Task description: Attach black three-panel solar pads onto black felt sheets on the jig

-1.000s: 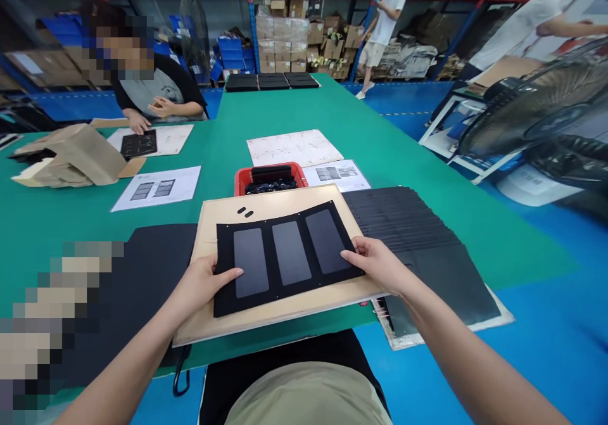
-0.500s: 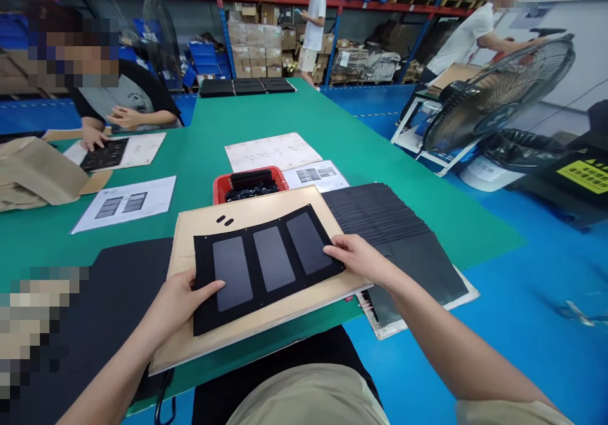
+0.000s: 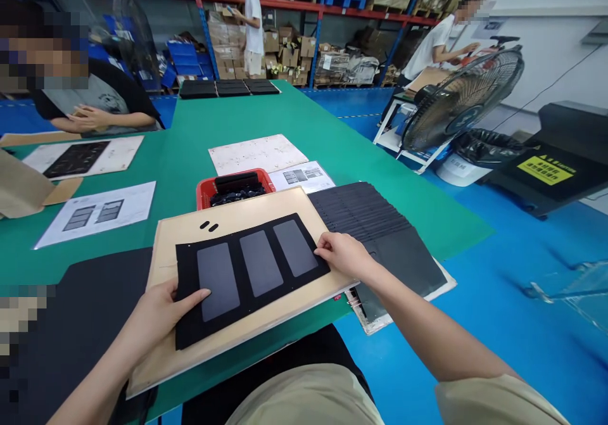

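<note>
A black panel sheet (image 3: 261, 260) with three grey rectangles lies on a pale wooden board (image 3: 259, 208), tilted slightly from my viewpoint. My left hand (image 3: 159, 311) grips its left edge, the thumb on top near the first rectangle and the other fingers partly hidden. At the right edge, my right hand (image 3: 344, 254) pinches the sheet between thumb and fingers. Two small black oval pieces (image 3: 209, 226) rest on the board beyond the sheet. Just behind the board stands a red basket (image 3: 202, 194) holding many small black pieces.
Overlapping dark sheets (image 3: 380, 222) lie right of the board, and a large black sheet (image 3: 109, 285) lies left. Printed papers and a white board (image 3: 256, 152) are on the green table (image 3: 228, 118). A co-worker (image 3: 109, 102) sits at left; a fan (image 3: 463, 102) stands at right.
The view has swung right, so the scene sits further left. The sheet's far edge looks straighter and flatter. The co-worker's hand has left the black piece; both hands are now together.
</note>
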`<control>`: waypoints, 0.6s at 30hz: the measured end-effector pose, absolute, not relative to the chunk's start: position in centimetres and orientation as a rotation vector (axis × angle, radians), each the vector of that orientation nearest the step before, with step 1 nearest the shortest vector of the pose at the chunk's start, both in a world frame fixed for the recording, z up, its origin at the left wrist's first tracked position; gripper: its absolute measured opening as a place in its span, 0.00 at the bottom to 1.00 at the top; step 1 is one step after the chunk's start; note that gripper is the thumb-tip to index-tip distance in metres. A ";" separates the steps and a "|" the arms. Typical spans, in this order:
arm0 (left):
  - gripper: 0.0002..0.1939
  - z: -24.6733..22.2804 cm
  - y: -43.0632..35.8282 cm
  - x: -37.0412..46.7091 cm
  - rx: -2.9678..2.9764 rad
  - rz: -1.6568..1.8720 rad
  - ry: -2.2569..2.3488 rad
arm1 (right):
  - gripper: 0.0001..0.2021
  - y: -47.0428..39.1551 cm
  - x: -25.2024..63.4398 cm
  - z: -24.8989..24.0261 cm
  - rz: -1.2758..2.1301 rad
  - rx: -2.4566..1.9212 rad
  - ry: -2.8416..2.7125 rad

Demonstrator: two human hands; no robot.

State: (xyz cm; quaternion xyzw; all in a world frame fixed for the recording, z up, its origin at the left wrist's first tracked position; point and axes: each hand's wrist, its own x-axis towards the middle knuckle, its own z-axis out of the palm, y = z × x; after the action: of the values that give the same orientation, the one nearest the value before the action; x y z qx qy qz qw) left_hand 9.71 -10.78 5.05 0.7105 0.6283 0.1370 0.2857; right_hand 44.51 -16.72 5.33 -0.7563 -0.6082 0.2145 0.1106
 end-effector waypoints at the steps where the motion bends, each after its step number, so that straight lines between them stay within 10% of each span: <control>1: 0.24 5.1 -10.8 9.7 1.909 0.325 1.685 | 0.04 -16.7 44.4 5.4 0.618 -2.236 -1.794; 18: 0.11 6.1 -11.6 8.8 1.832 0.305 1.685 | 0.16 -16.2 46.8 1.9 0.705 -2.249 -1.921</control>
State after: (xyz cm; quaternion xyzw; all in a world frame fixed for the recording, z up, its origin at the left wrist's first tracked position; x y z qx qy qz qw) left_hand 8.82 -11.65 6.06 0.6941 0.6385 0.1155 0.3117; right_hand 46.77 -16.23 1.93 -0.7388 -0.6309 0.2314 0.0507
